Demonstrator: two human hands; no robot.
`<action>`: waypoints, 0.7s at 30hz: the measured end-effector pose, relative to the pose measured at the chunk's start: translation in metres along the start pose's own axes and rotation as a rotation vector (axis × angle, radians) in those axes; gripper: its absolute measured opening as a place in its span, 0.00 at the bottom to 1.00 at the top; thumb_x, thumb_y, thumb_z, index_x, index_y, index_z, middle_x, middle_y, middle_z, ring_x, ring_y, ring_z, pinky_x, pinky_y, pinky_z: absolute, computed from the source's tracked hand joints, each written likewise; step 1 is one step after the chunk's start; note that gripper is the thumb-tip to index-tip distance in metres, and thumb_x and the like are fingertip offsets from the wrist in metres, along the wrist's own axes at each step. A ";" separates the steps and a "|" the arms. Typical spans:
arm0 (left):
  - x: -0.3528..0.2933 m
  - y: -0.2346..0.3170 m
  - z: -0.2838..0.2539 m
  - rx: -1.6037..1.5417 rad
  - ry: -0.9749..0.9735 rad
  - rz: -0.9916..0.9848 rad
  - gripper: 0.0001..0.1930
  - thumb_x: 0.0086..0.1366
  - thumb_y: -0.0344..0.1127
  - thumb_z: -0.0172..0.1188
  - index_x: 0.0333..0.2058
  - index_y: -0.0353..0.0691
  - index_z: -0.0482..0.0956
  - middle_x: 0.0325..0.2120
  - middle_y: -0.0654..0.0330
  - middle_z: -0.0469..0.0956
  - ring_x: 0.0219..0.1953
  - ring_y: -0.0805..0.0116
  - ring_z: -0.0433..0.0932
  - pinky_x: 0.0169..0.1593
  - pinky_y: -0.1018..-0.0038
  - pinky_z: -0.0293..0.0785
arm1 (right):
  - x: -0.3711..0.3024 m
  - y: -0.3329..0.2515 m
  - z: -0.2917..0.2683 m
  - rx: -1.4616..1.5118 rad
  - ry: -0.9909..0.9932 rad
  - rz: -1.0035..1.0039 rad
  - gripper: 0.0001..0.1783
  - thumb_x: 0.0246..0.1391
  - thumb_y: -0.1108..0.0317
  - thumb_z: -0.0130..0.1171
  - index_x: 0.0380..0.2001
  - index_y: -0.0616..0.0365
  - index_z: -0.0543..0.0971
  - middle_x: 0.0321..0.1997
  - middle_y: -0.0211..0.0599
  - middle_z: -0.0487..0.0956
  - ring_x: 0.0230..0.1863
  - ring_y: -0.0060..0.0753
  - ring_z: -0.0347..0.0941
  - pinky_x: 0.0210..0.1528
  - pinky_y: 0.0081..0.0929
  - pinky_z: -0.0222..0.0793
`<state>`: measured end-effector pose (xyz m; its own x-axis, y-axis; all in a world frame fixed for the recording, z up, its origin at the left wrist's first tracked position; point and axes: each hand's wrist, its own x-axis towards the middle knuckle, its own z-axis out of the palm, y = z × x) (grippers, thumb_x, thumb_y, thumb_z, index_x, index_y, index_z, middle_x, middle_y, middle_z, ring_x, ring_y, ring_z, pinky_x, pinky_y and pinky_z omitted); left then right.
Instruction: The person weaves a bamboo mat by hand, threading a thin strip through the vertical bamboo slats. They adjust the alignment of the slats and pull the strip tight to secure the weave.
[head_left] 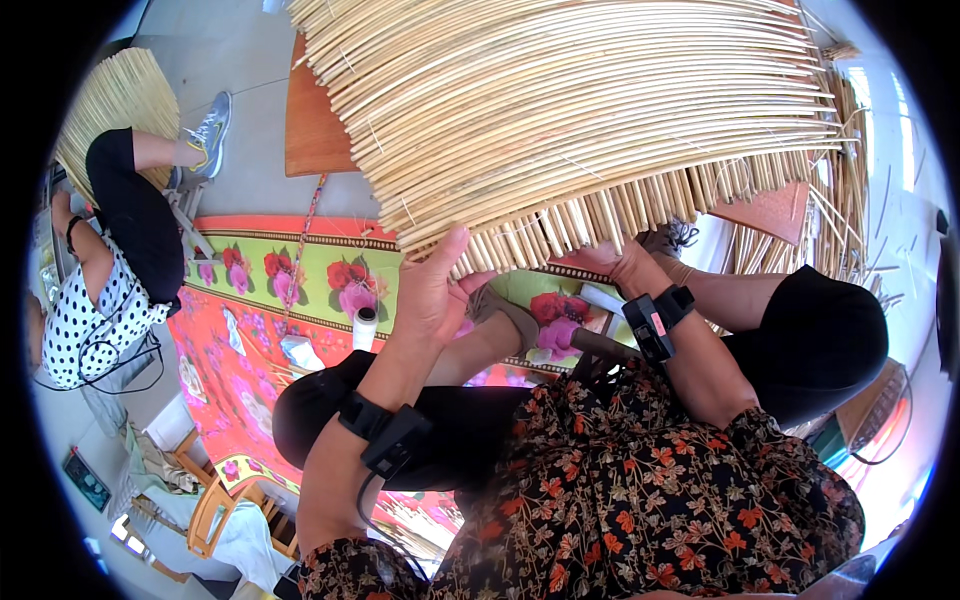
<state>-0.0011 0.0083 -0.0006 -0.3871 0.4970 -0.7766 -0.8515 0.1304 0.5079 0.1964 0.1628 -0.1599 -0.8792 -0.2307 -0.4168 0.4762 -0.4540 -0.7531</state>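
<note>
A wide mat of pale straw-coloured reed stalks (580, 130), bound with thin thread, spreads in front of me. Its near edge shows a row of cut or folded stalk ends. At the near left corner, my left hand (437, 298) pinches the mat, thumb on top and fingers curled underneath. My right hand (607, 260) grips the near edge further right, with most of its fingers hidden beneath the mat. Under the mat, parts of an orange-brown wooden board (318, 125) show.
A floral cloth (225, 345) covers the floor at left, with a white thread spool (365, 328) on it. Loose reeds (845, 200) are heaped at right. Another person (135, 210) sits at left by a second reed mat (120, 105). A wooden chair (210, 515) lies lower left.
</note>
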 end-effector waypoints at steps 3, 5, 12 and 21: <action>0.000 -0.002 0.002 0.000 -0.005 0.002 0.20 0.65 0.34 0.62 0.54 0.38 0.71 0.46 0.57 0.78 0.42 0.65 0.82 0.37 0.71 0.87 | 0.000 0.029 -0.008 0.564 -0.136 -0.122 0.34 0.66 0.54 0.48 0.64 0.71 0.60 0.68 0.53 0.63 0.69 0.37 0.58 0.74 0.28 0.46; 0.001 -0.004 0.002 -0.004 -0.009 -0.007 0.20 0.65 0.34 0.62 0.54 0.38 0.70 0.46 0.57 0.78 0.43 0.65 0.82 0.38 0.70 0.87 | 0.001 0.035 -0.006 0.548 -0.086 -0.091 0.36 0.67 0.53 0.47 0.65 0.73 0.58 0.69 0.53 0.62 0.70 0.38 0.57 0.74 0.27 0.44; -0.006 -0.008 -0.024 0.239 0.236 0.002 0.24 0.64 0.41 0.64 0.55 0.38 0.68 0.53 0.56 0.73 0.53 0.65 0.74 0.49 0.60 0.77 | 0.002 0.044 -0.005 0.535 0.121 0.081 0.26 0.67 0.60 0.45 0.61 0.66 0.64 0.63 0.48 0.69 0.64 0.37 0.63 0.69 0.32 0.55; -0.045 -0.007 0.012 1.950 -0.168 1.221 0.35 0.54 0.42 0.68 0.59 0.35 0.66 0.60 0.50 0.67 0.65 0.51 0.63 0.67 0.46 0.51 | 0.026 0.055 0.002 1.101 0.046 -0.127 0.25 0.66 0.63 0.45 0.62 0.61 0.64 0.64 0.46 0.69 0.64 0.39 0.64 0.70 0.40 0.56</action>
<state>0.0263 -0.0047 0.0357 -0.1648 0.9855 0.0397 0.9547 0.1493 0.2575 0.1994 0.1302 -0.2108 -0.9083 -0.1063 -0.4046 0.0885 -0.9941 0.0625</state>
